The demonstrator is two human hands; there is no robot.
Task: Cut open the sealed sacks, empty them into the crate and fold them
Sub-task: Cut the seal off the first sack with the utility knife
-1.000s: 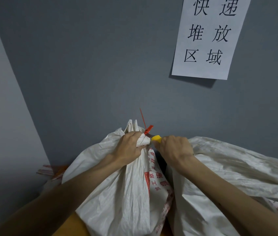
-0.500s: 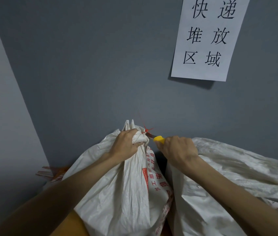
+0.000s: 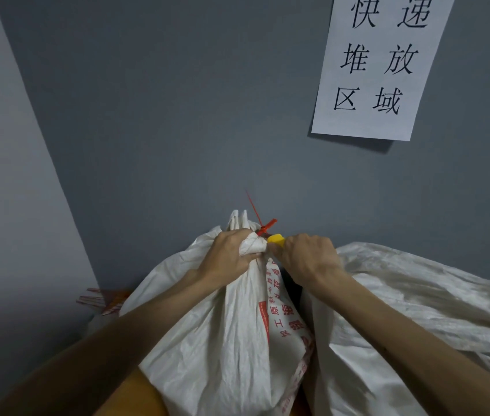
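The blade of the cutter point(image 3: 276, 239) is hidden between the hands; only its yellow handle end shows above the right hand point(image 3: 306, 256), whose fingers are curled round it. The left hand point(image 3: 228, 253) is clenched on the bunched neck of the sack point(image 3: 222, 340), just below the tie point(image 3: 263, 227), a red one whose thin tail sticks up against the wall point(image 3: 177, 115). Both forearms run off the bottom edge. An orange surface point(image 3: 138, 394) under the sack, perhaps the crate, is mostly covered and cut off by the frame. At the left, a bundle of red strips point(image 3: 99, 298) peeks from behind the sack, too blurred to name.

The sack stands upright in the middle, close to the wall, with red print down its right side. A second sack point(image 3: 418, 310) slumps to its right, partly behind the right arm. A paper sign point(image 3: 378, 64) with black characters hangs at the upper right, its top cut off.

Two sacks, one tie on the neck, one cutter, one sign
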